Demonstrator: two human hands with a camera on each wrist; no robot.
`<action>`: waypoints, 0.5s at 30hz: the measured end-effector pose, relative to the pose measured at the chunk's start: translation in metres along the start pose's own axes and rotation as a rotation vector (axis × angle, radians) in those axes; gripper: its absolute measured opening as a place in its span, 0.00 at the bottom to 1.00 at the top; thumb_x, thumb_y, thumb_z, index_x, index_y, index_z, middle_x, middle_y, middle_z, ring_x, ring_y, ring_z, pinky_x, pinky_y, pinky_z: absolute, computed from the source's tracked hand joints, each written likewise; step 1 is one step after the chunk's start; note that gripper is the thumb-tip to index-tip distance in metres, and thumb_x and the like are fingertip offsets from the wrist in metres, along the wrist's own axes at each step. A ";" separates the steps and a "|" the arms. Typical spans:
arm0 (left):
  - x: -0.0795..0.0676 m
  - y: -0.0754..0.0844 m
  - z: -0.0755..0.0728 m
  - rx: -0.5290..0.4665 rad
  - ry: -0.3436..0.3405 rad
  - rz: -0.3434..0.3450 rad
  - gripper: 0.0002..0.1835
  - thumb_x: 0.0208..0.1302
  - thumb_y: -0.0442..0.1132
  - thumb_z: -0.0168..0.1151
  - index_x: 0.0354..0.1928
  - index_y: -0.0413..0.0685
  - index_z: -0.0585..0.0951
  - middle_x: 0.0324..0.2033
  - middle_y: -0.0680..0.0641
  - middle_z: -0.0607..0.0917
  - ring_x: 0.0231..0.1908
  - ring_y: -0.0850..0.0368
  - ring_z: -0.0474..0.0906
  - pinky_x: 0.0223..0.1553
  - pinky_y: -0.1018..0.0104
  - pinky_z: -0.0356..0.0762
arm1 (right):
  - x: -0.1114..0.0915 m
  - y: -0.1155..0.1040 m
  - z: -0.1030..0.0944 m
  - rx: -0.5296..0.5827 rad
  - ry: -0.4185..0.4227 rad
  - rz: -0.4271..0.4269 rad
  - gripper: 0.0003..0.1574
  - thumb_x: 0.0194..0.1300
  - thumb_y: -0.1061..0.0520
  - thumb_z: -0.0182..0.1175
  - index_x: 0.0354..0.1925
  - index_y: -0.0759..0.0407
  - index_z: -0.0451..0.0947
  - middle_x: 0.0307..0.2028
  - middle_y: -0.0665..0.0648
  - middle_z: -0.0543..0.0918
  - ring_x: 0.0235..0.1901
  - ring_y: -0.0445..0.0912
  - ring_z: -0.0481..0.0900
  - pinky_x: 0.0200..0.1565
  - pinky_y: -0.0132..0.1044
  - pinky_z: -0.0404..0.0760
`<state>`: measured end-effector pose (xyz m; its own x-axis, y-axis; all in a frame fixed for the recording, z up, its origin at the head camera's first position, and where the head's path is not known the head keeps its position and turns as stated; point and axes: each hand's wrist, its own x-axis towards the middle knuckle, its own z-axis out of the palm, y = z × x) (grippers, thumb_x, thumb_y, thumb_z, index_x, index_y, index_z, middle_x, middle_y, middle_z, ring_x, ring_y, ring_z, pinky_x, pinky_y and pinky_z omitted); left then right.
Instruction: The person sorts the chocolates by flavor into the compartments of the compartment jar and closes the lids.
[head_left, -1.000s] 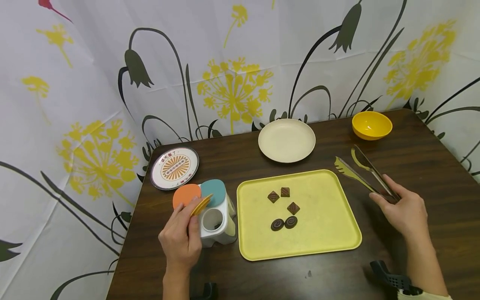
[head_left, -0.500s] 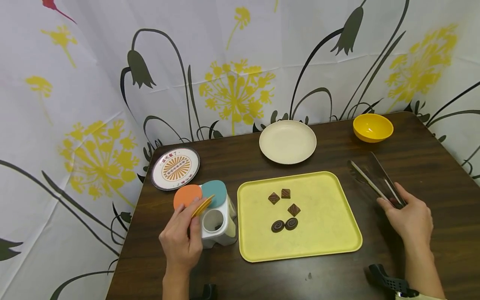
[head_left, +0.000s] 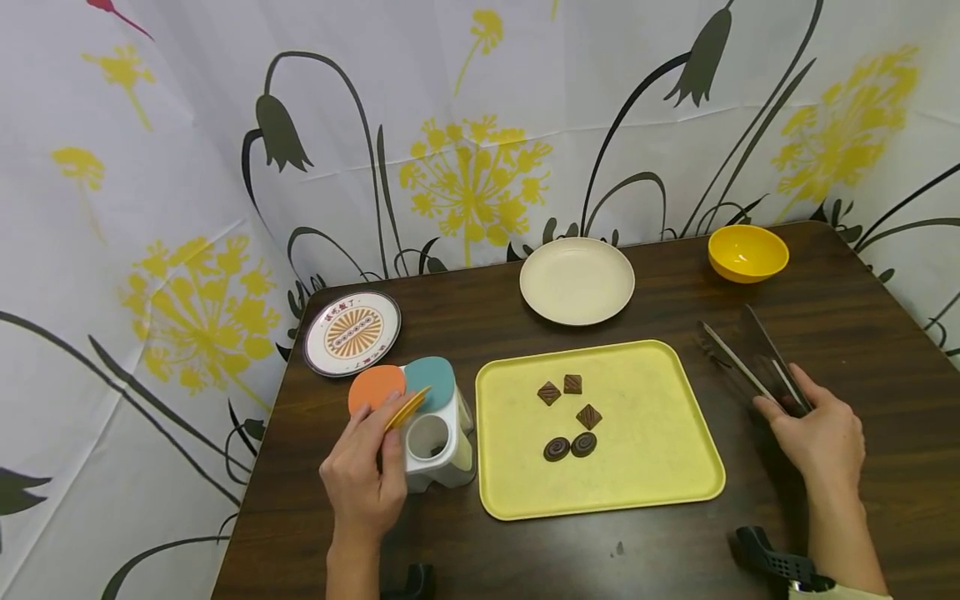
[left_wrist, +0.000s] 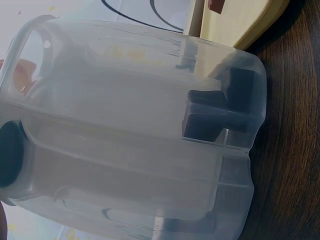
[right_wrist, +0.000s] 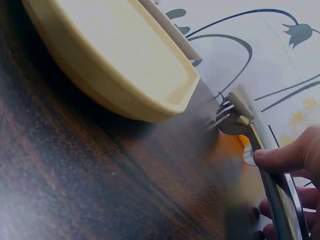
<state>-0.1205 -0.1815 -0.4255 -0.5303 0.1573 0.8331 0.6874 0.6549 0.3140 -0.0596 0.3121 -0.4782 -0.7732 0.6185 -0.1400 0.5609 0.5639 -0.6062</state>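
Observation:
My left hand [head_left: 363, 483] pinches a yellow-orange lid [head_left: 408, 408], tilted up beside the round opening of a white and clear multi-compartment container [head_left: 427, 437]. Orange [head_left: 377, 388] and teal [head_left: 430, 382] lids cover two other compartments. In the left wrist view, dark block-shaped pieces [left_wrist: 205, 115] show through the container's clear wall near its base. My right hand [head_left: 821, 437] grips metal tongs [head_left: 768, 358], their arms spread with nothing between the tips, over the table right of the yellow tray [head_left: 660, 450]. On the tray lie several chocolates, some diamond-shaped [head_left: 588, 417], others oval with swirls [head_left: 584, 444].
A cream plate [head_left: 577, 281] stands behind the tray, with a yellow bowl [head_left: 747, 253] at the back right. To the back left, close behind the container, lies a patterned plate [head_left: 352, 333]. Past the table's [head_left: 570, 558] far edge hangs a flowered cloth [head_left: 510, 83].
My right hand has shifted a little rightward and turned the tongs so their arms now show edge-on. The left hand and the lid have stayed in place.

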 end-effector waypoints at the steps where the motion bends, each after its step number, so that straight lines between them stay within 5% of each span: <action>1: 0.000 0.000 0.000 0.000 -0.003 -0.002 0.16 0.70 0.40 0.51 0.51 0.43 0.85 0.44 0.47 0.88 0.45 0.48 0.85 0.58 0.57 0.73 | 0.000 0.000 0.000 0.001 -0.001 -0.001 0.48 0.64 0.39 0.62 0.75 0.48 0.56 0.65 0.78 0.63 0.60 0.77 0.61 0.52 0.69 0.64; 8: -0.001 0.000 -0.001 0.004 -0.019 -0.016 0.17 0.70 0.40 0.51 0.51 0.44 0.85 0.45 0.48 0.88 0.45 0.47 0.85 0.58 0.56 0.73 | 0.000 0.000 0.000 0.012 -0.018 0.001 0.48 0.64 0.41 0.63 0.75 0.50 0.55 0.66 0.78 0.61 0.62 0.77 0.59 0.56 0.69 0.61; 15: 0.000 0.002 -0.001 0.010 -0.005 -0.009 0.17 0.70 0.41 0.50 0.50 0.43 0.85 0.43 0.47 0.88 0.44 0.47 0.86 0.58 0.57 0.73 | 0.001 -0.001 -0.003 0.015 -0.033 -0.024 0.57 0.59 0.33 0.64 0.76 0.53 0.51 0.67 0.78 0.58 0.63 0.78 0.57 0.55 0.70 0.59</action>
<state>-0.1183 -0.1810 -0.4245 -0.5391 0.1545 0.8280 0.6775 0.6636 0.3173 -0.0600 0.3140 -0.4759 -0.7957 0.5866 -0.1508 0.5377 0.5696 -0.6216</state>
